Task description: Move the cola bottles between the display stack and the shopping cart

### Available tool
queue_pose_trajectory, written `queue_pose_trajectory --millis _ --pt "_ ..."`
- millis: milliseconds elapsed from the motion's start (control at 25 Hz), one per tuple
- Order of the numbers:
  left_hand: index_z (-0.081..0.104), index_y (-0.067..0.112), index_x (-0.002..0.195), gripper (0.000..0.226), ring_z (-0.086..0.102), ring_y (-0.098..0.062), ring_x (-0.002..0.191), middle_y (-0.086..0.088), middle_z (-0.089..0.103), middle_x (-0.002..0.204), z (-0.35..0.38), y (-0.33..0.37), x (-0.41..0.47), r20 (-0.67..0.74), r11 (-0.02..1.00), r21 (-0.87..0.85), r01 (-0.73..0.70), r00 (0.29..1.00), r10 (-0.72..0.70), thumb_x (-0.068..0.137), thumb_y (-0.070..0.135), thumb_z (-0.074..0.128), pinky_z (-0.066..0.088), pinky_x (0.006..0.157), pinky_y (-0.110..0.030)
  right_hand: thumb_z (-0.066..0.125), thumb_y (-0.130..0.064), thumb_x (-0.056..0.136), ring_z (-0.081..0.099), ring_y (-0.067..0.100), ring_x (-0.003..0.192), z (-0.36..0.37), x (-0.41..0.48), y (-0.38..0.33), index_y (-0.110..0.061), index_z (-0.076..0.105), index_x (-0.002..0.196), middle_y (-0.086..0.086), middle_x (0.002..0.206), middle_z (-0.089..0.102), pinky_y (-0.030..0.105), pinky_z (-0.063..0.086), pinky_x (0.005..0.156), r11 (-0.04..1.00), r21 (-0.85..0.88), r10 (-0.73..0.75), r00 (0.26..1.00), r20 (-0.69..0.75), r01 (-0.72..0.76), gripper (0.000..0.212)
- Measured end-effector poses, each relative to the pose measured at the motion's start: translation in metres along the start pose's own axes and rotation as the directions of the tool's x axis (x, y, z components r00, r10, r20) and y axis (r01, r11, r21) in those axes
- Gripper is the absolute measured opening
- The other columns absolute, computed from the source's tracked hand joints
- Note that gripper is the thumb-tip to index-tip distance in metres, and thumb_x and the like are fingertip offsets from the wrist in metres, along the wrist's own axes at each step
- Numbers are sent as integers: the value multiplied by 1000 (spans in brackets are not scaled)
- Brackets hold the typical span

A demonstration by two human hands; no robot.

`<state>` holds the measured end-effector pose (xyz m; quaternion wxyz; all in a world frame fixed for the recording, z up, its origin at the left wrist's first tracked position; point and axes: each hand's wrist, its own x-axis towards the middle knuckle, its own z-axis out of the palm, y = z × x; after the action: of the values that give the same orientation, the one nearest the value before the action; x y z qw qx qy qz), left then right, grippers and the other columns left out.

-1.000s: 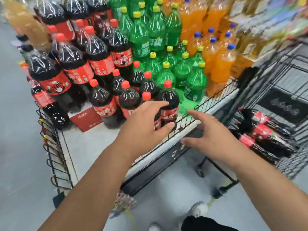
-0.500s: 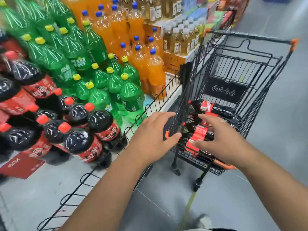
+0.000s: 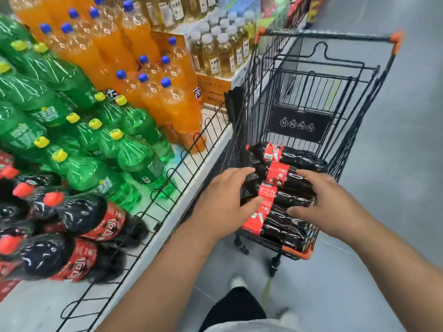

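My left hand and right hand are spread wide, holding nothing — one each side of the cola bottles. They lie flat in the shopping cart, I think so none tips. More stand on the display stack.

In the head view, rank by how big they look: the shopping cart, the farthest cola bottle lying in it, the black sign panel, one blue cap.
1. shopping cart
2. farthest cola bottle and black sign panel: about alike, and the panel sits farther back, so unranked
3. blue cap
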<state>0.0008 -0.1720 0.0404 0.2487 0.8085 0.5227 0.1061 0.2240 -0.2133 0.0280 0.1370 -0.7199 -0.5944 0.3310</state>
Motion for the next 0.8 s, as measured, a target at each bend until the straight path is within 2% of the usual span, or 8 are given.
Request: queue_pose_trajectory --millis 200,360,520,640,800 --pt "36 30 155 68 41 -17 141 4 44 153 22 -26 79 96 1000 2 3 995 -3 96 48 63 34 113 -32 80 -39 77 41 21 134 3 59 21 -34 25 152 3 151 33 30 34 107 994 11 112 993 43 -112 92" --pt "31 28 156 70 40 -21 142 1 43 154 43 -46 143 211 1000 1 -28 977 27 97 50 61 37 116 -39 79 -40 79 42 21 133 2 111 31 -31 26 152 5 152 33 27 32 108 984 -32 178 981 70 -176 90" --pt "32 24 157 70 41 -24 142 -3 44 153 76 -70 205 282 1000 -1 -21 959 21 97 50 59 39 115 -46 76 -44 80 47 23 128 13 171 49 -31 23 153 7 154 29 30 35 107 968 -85 245 964 99 -237 91" --pt "33 19 157 69 42 -27 141 -7 45 152 106 -86 233 343 1000 20 -11 939 4 99 48 58 37 116 -42 77 -46 79 39 26 136 31 210 71 -32 23 153 9 152 31 34 35 109 957 -105 282 951 126 -270 92" --pt "31 17 157 68 41 -28 141 -9 45 152 163 -114 265 410 998 26 57 910 -63 101 48 54 34 117 -40 76 -54 76 39 31 135 67 274 116 -28 22 153 11 151 31 40 38 108 939 -180 327 922 205 -293 97"
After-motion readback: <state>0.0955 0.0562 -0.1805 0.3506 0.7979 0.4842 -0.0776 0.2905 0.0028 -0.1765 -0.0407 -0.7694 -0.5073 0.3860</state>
